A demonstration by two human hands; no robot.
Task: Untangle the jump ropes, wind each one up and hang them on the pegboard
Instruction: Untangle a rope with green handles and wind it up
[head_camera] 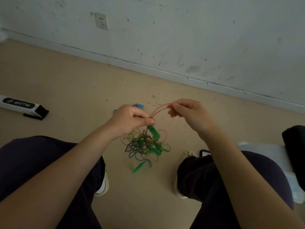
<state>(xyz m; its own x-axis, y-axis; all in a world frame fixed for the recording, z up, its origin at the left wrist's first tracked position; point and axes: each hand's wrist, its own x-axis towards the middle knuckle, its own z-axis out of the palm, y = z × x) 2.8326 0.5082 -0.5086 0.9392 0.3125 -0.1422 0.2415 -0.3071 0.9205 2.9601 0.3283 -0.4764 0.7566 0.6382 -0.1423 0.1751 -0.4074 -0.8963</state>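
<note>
person seated, knees at lower left + lower right of frame, both arms reaching to the centre over a tan floor (66,80).

left hand (130,119), centre of frame: fingers curled, thumb + fingers pinching a pinkish cord (159,109) right where it meets a green handle (153,132). handle hangs down-right from under the thumb, translucent green, slightly tilted.

right hand (184,111), just right of centre: fingertips together, pinching the far end of the same pinkish cord. cord runs as a thin doubled arc betw. the two hands, bowing upward.

below the hands, centre frame, between the knees: tangle of jump ropes (145,146). mix of thin loops, pinkish-tan, green and dark blue/teal, all knotted thru each other. at least two more green handles in it, one (156,151) near the right side of the pile, one (139,167) sticking out at the bottom, pointing lower left. can't tell if the pile rests on the floor or hangs from the left hand.

behind the left hand, a bit of blue + white striped thing (137,105), mostly hidden.

left edge of frame: long white box (19,105) w/ black label, lying on the floor. upper centre-left: wall socket (101,21) on a scuffed white wall (198,30). light shoes at lower centre, one (104,184) by each knee, other (188,154).
</note>
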